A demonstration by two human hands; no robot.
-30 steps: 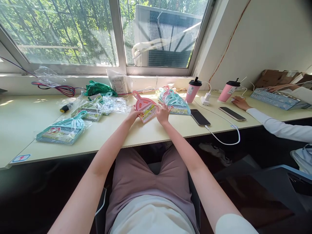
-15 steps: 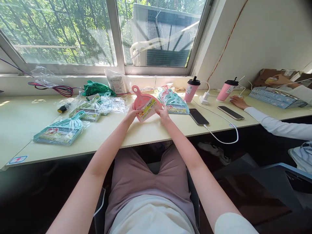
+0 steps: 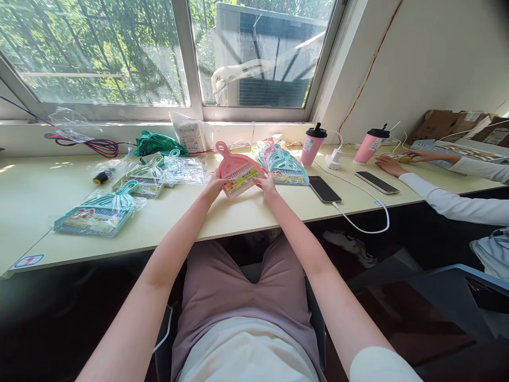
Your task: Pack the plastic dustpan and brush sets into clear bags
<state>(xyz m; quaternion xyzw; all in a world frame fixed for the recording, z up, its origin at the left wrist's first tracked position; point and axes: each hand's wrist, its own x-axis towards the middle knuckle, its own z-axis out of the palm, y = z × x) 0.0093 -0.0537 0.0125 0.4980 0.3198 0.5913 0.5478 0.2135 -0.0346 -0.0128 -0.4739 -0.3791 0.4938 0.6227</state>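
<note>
A pink mini dustpan and brush set (image 3: 234, 165) with a yellow printed label is held tilted above the table, its handle pointing up and to the left. My left hand (image 3: 214, 185) grips its left edge, and my right hand (image 3: 266, 183) pinches its right corner. Just behind on the right lies a group of packed dustpan sets (image 3: 287, 168), turquoise in front and pink behind. To my left rest a turquoise dustpan set (image 3: 99, 213) in clear plastic and a green one (image 3: 142, 178).
Near the window lie a green plastic bag (image 3: 156, 144), coiled wires (image 3: 95, 146) and a yellow-black object (image 3: 104, 176). A phone (image 3: 325, 189) on a white cable and a pink cup (image 3: 313, 146) stand to the right. Farther right, another person's hands (image 3: 392, 165) work beside boxes (image 3: 441, 127).
The pink dustpan set has tilted slightly in my hands, and its brush bristles now show above the label. The other person's second hand has come down to the table.
</note>
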